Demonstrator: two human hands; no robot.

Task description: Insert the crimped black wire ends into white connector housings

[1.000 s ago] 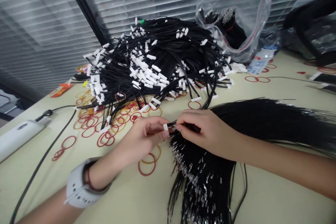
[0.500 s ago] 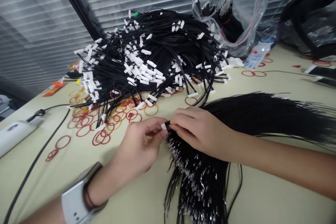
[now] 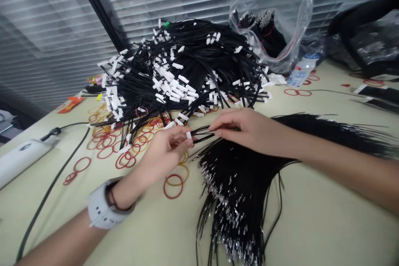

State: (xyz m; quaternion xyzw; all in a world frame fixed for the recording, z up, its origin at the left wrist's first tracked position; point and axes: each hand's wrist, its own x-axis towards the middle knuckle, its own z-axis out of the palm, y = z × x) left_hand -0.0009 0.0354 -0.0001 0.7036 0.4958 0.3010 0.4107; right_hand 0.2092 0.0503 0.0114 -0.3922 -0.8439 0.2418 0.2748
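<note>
Between the fingertips of my left hand (image 3: 170, 147) is a small white connector (image 3: 188, 135), with several thin black wires (image 3: 202, 131) running out of it to the right. My right hand (image 3: 241, 126) pinches those wires a short way from the connector, thumb and fingers closed. Below and behind my right hand lies a thick bundle of loose black wires (image 3: 240, 174), its bright metal-tipped ends fanned toward the front. Behind both hands rises a large heap of black cables (image 3: 199, 66) with white connectors. My left wrist wears a watch with a pale strap.
Red and yellow rubber bands (image 3: 106, 141) lie scattered at left centre. A white power strip (image 3: 23, 156) with a black cord sits far left. At the back are a clear zip bag (image 3: 293, 41) of wire bundles and a plastic bottle (image 3: 301, 71). Window blinds stand behind.
My hands have drawn apart: the left moved slightly left with the connector, the right slid right and up along the wires. More wire now shows between them, spread into separate strands.
</note>
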